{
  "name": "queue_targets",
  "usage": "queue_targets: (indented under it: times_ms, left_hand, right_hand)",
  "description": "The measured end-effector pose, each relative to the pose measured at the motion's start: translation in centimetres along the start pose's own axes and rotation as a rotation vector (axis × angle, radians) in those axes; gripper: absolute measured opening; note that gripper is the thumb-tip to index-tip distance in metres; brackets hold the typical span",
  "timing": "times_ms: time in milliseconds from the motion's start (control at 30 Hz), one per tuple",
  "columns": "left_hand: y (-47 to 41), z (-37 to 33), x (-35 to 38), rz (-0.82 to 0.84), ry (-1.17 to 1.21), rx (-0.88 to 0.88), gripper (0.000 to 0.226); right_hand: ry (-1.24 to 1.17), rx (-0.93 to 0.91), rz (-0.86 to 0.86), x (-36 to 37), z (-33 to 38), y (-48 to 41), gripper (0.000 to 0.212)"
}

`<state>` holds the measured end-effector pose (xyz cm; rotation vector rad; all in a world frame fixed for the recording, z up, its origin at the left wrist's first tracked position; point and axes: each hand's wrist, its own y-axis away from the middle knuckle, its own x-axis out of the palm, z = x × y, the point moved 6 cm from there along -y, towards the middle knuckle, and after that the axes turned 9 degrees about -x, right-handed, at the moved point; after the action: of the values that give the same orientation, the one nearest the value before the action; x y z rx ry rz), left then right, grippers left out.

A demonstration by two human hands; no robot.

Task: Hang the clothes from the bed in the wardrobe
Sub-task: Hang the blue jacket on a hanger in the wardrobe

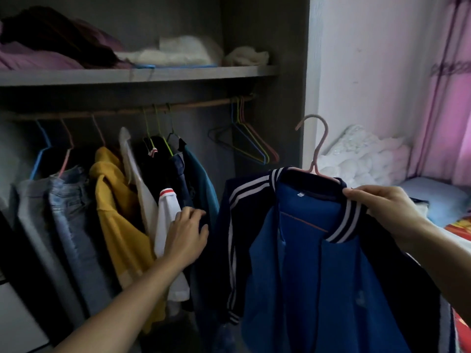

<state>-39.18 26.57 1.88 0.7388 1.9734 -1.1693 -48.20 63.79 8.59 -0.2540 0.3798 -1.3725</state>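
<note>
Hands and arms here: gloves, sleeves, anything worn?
Left hand and right hand are bare: no gloves. Both forearms are uncovered to the frame edge, no sleeves in view. No watch or bracelet shows at either wrist.

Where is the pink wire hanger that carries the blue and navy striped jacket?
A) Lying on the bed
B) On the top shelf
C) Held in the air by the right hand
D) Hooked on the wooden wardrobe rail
C: the right hand pinches the collar of the blue and navy striped jacket, and the hook of the pink wire hanger stands free, right of the wooden wardrobe rail.
</note>
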Motion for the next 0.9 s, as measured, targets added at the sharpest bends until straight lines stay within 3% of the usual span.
queue_targets:
  times_ms: [200,433,600,733,900]
  left_hand:
    - [-7.3,-0.1,0.9,-0.113,-0.161,0.07,0.033]
    - [-13.5,4.6,-1.4,-0.222,-0.353,-0.03,0.036]
    - [-14.3,6.8,-2.4,-0.291,-0.309,0.037,0.03]
    - [-15.5,9.0,-4.8,-0.358,-0.119,0.084,0.037]
    - [-18.1,10.6,-8.2,-0.435,-0.101,0.084,0.021]
  right_hand:
    - [-0.067,0.036,0.106,6.2,-2.8,-7.6,0.02]
    - [-0.094,0.04,0.186,15.2,-3.1,-15.8,0.019]
    - [-0.116,0.045,0.198,23.1,-1.2,-20.9,0.019]
    - [-0.148,0.07,0.168,29.7,0.2,-24.4,0.021]
    - [-0.159,0.087,0.12,36.6,1.1,-28.1,0.028]
